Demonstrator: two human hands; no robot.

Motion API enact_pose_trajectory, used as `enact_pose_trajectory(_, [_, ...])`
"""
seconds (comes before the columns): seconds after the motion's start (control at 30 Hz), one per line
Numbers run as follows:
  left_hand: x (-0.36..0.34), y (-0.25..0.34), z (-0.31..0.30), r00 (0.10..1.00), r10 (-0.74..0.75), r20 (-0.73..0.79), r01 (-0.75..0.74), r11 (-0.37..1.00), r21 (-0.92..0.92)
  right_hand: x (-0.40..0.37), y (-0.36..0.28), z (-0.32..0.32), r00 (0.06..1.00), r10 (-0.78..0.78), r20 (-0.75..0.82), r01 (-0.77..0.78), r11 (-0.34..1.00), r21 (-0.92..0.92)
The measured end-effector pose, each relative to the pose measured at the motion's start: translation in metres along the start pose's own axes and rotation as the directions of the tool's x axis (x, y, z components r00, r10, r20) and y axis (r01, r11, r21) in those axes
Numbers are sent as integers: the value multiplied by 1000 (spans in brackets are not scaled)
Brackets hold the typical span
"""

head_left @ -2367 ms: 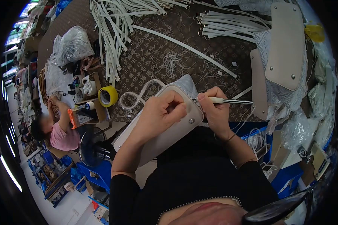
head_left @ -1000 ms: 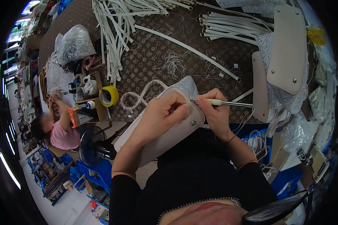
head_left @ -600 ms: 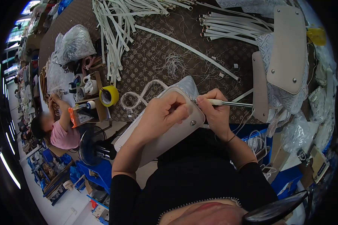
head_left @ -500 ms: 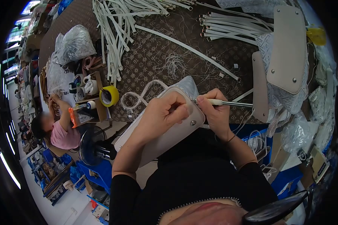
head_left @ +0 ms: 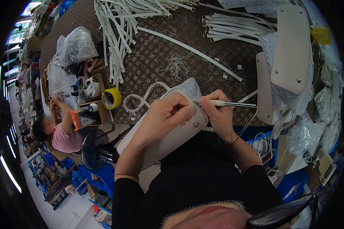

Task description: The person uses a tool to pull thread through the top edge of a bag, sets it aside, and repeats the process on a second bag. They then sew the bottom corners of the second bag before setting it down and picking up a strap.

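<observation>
A pale grey-beige handbag (head_left: 168, 138) with round metal studs lies tilted across my lap against the table edge. Over its upper panel, my left hand (head_left: 167, 119) is closed, fingers curled in a pinch close to the bag's right end; what they pinch is hidden. My right hand (head_left: 218, 114) grips a slim tool (head_left: 239, 104) between thumb and fingers. This tool has a cream section and a metal rod pointing right, while its left end meets the bag's edge, partly covered by my fingers. A looped light strap (head_left: 131, 103) rises behind the bag.
Many white straps (head_left: 118, 42) are heaped at the back left, with another strap bundle (head_left: 233, 26) at the back right. Loose threads (head_left: 177, 64) litter the patterned table. Bag panels (head_left: 290, 49) stand right; yellow tape (head_left: 111, 98) and a fan (head_left: 93, 149) are left. Another person (head_left: 65, 135) sits far left.
The tool's metal rod has tipped up slightly at its right end, and my right fingers have shifted a little. My left hand and the bag stay almost in place.
</observation>
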State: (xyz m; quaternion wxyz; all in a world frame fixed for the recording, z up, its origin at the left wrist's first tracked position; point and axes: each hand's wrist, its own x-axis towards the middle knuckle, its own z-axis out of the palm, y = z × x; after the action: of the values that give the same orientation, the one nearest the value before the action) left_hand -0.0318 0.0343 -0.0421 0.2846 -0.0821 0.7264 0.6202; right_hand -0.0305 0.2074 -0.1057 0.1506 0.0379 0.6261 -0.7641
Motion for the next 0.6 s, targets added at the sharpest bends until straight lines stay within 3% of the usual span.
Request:
enact_pose_trajectory(0.47, [-1, 1, -4, 1000, 20, 17, -19, 1000, -18, 0, 5, 1, 1000, -8, -3, 8, 999, 39])
enact_pose_trajectory(0.53, [0, -4, -10, 979, 95, -181, -169, 875, -454, 0, 8, 1, 988, 157, -8, -147, 940, 307])
enact_pose_trajectory(0.57, [8, -26, -26, 901, 373, -223, -434, 751, -497, 0, 6, 0, 988, 155, -9, -145, 940, 310])
enact_pose_trajectory(0.6, [10, -16, -27, 901, 374, -219, -433, 754, -494, 0, 4, 0, 981, 192, 1, -182, 929, 322])
